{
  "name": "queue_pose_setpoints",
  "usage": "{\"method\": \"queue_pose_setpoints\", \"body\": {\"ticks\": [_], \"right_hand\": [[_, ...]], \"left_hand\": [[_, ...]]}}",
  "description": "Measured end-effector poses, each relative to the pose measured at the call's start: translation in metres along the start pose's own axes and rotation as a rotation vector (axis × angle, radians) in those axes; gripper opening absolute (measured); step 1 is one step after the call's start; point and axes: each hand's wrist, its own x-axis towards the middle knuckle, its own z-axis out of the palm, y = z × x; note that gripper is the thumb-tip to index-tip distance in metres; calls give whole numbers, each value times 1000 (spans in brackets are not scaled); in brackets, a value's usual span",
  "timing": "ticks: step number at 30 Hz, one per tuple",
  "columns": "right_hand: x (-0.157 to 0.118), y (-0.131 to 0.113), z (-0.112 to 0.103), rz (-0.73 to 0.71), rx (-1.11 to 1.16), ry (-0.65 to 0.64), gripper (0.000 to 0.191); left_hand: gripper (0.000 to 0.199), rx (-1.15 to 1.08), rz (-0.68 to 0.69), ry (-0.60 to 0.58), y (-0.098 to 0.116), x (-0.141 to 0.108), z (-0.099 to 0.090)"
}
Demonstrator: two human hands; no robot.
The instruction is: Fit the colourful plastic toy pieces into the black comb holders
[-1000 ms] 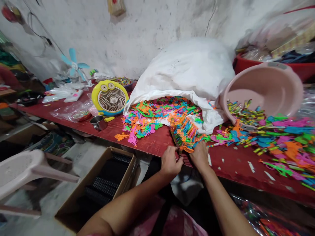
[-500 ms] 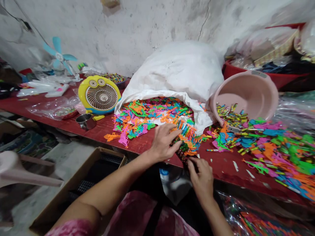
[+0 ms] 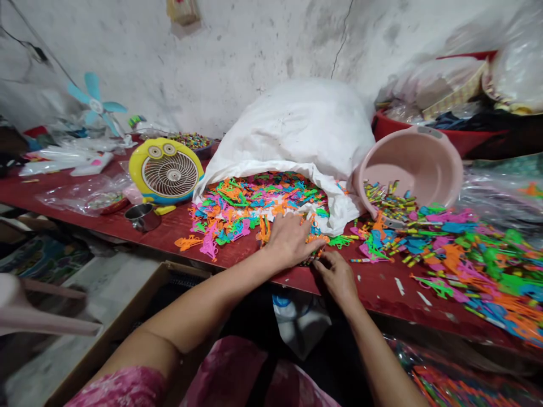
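My left hand [image 3: 291, 240] lies with its fingers spread on a heap of bright plastic cut-out pieces [image 3: 254, 198], which spills from a white cloth sack [image 3: 297, 130] onto the red table [image 3: 377, 285]. Just below it, at the table edge, is a narrow bundle of the same pieces [image 3: 313, 256], mostly hidden by my hands. My right hand [image 3: 337, 277] pinches the bundle's near end between thumb and fingers. Whether the bundle's pieces are joined together is too small to tell.
A tipped pink basin [image 3: 407, 164] and a wide spread of coloured pieces [image 3: 458, 249] lie to the right. A yellow fan [image 3: 166, 172] and a steel cup [image 3: 142, 217] stand to the left. Below the table edge sits a cardboard box [image 3: 127, 308].
My hands have drawn closer together, and the left has moved onto the heap. The bundle has dropped lower and is now mostly hidden. The view has shifted slightly.
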Motion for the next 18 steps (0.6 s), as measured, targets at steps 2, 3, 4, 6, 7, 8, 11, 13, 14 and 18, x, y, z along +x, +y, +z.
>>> {"method": "queue_pose_setpoints", "body": {"ticks": [2, 3, 4, 6, 7, 8, 11, 13, 14, 18], "right_hand": [[4, -4, 2, 39, 8, -18, 27], [5, -6, 3, 57, 45, -34, 27], [6, -8, 4, 77, 108, -62, 27], [8, -9, 5, 141, 294, -139, 28], [8, -8, 4, 179, 391, -180, 29], [9, -8, 3, 216, 472, -211, 30], [11, -3, -2, 291, 602, -244, 34], [11, 0, -3, 331, 652, -228, 37], [11, 0, -2, 355, 680, -217, 39], [9, -2, 3, 429, 756, -165, 44]], "left_hand": [[54, -30, 119, -3, -6, 7, 1], [48, -45, 181, -25, -10, 9, 2], [43, -57, 225, -54, -13, 12, 5], [38, -62, 244, -95, -16, 14, 9], [38, -56, 236, -99, -16, 14, 11], [39, -47, 230, -95, -16, 14, 12], [39, -24, 220, -96, -14, 13, 14], [38, -8, 204, -115, -13, 13, 14], [38, -1, 196, -128, -13, 13, 13], [40, 11, 193, -147, -12, 14, 13]]}}
